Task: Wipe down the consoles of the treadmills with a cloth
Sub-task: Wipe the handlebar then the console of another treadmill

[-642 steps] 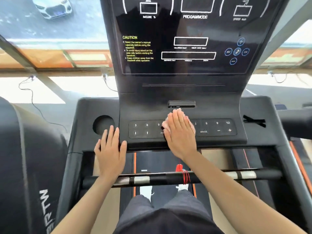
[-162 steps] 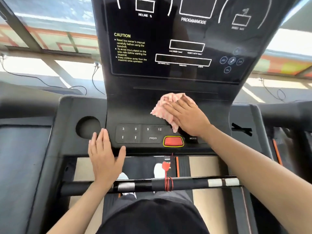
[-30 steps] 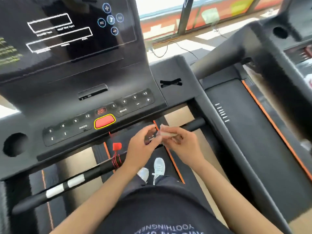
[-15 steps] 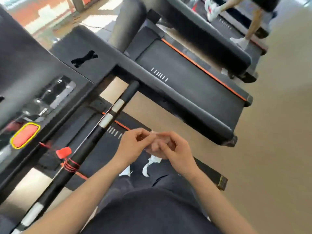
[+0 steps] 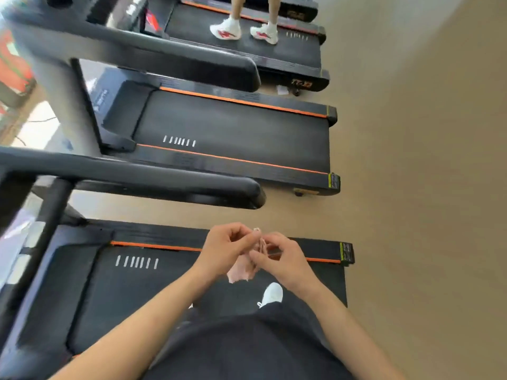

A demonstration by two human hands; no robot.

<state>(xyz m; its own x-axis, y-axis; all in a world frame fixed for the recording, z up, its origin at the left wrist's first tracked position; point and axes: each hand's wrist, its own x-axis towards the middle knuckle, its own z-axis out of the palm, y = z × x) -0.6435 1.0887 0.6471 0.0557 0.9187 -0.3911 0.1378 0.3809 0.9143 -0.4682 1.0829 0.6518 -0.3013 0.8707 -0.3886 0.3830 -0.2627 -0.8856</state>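
Note:
A small pink cloth [image 5: 242,271] hangs between my two hands in front of my body, over the belt of the treadmill [image 5: 104,292] I stand on. My left hand [image 5: 227,248] pinches its top edge from the left. My right hand [image 5: 282,260] pinches it from the right. Both hands are close together, fingertips almost touching. No console is in view; only a blurred corner of a neighbouring console with a round cup hole [image 5: 59,0] shows at the top left.
A second treadmill [image 5: 233,133] lies to my right with its black handrail [image 5: 164,182] between us. On a third treadmill [image 5: 247,50] another person's legs in white shoes [image 5: 226,28] stand. Tan floor [image 5: 411,160] runs behind the decks.
My head has turned further right, away from the wiped console, which has left the view. Both hands still hold the cloth together; more of it now hangs down.

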